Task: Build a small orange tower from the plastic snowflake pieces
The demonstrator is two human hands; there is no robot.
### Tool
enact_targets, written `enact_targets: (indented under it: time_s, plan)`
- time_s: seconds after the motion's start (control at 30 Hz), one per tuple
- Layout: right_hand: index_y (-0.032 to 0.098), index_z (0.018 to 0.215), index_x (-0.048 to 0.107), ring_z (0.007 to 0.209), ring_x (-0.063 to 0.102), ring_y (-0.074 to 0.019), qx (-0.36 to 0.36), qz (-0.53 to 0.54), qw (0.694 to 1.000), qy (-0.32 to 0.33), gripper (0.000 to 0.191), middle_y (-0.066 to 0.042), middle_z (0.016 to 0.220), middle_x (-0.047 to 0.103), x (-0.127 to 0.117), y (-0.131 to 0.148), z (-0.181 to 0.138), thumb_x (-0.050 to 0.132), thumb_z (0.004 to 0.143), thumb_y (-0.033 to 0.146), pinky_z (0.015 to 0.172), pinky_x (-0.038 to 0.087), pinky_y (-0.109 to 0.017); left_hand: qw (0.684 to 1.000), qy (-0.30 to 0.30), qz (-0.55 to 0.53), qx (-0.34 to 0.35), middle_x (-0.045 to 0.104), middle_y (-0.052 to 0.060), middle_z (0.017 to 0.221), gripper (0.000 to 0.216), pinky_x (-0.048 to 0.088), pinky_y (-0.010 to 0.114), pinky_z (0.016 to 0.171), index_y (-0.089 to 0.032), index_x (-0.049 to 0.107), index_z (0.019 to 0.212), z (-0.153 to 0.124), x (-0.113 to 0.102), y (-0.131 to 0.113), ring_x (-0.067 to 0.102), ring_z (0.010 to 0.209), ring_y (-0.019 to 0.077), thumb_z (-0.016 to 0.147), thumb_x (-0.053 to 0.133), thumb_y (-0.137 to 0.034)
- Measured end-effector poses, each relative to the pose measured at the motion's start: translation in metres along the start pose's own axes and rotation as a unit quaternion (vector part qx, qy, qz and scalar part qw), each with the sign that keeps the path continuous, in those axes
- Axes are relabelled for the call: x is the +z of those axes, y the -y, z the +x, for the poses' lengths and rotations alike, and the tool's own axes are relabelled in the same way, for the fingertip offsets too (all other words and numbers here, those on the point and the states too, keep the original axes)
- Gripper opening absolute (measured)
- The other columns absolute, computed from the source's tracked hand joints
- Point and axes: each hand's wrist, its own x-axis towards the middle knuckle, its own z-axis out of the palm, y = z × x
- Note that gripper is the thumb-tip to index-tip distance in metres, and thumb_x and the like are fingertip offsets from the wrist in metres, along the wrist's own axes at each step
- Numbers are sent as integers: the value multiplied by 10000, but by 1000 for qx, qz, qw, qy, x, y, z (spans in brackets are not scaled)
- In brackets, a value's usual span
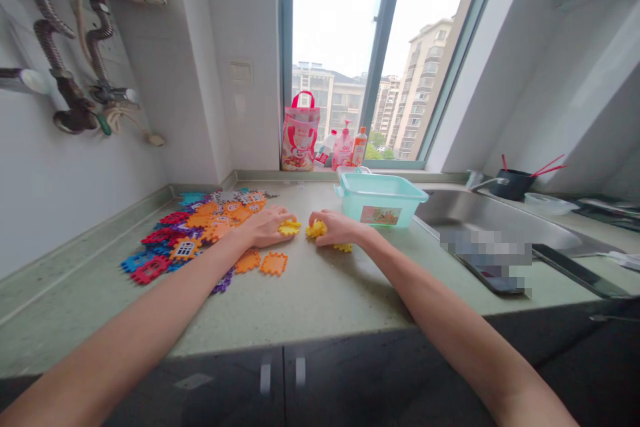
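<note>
Head view, looking down a counter [300,300] with both forearms reaching in from the bottom corners. The left hand [267,227] has its fingers [280,217] curled down on a flat, spiky yellow piece [290,228] that juts out past the fingertips. The right hand [336,227] is nearly closed around a second yellow piece [316,229], mostly hidden by the fingers; how firm either hold is, I can't tell. The two pieces sit just apart, and both lie wider than long, with no clear long axis. A third yellow piece [343,247] shows under the right hand at 5 o'clock.

At 9 o'clock from the left hand spreads a heap of red, blue, orange and purple pieces [195,233]. Two orange pieces [261,262] lie apart from it at 7 o'clock. At 1 o'clock from the right hand stands a teal box [377,199]; its contents are hard to make out from this angle. A steel sink [480,213] lies at 3 o'clock, partly covered by a blurred patch [485,253]. On the windowsill at 12 o'clock stand a red tote [300,130], contents hidden, and bottles [345,147].
</note>
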Motion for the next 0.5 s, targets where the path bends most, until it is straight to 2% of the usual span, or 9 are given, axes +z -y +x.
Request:
enact_targets:
  time_s: [0.3,0.4,0.5]
  plan:
    - [227,1261,655,867,625,-182,-14,5,998,-68,522,-55,1135,612,4,6,-1,832,770,234,857,503,-295,998,-18,39,-49,689,94,1111,420,527,376,951,-264,694,1178,0,-2,-8,670,1093,292,878,685,-559]
    - [215,1260,653,898,622,-185,-30,-5,993,-111,518,-68,1169,606,-2,14,0,818,770,185,887,505,-305,998,-20,39,-55,706,96,1125,435,540,371,869,-264,684,1187,0,-3,-9,701,1046,293,903,642,-590]
    - [219,1239,657,949,627,-199,-38,-7,986,-161,482,-71,1186,604,-19,21,5,808,782,181,927,508,-328,997,-21,41,-66,716,87,1170,453,541,369,801,-285,679,1210,0,-1,-8,722,1014,299,896,634,-609]
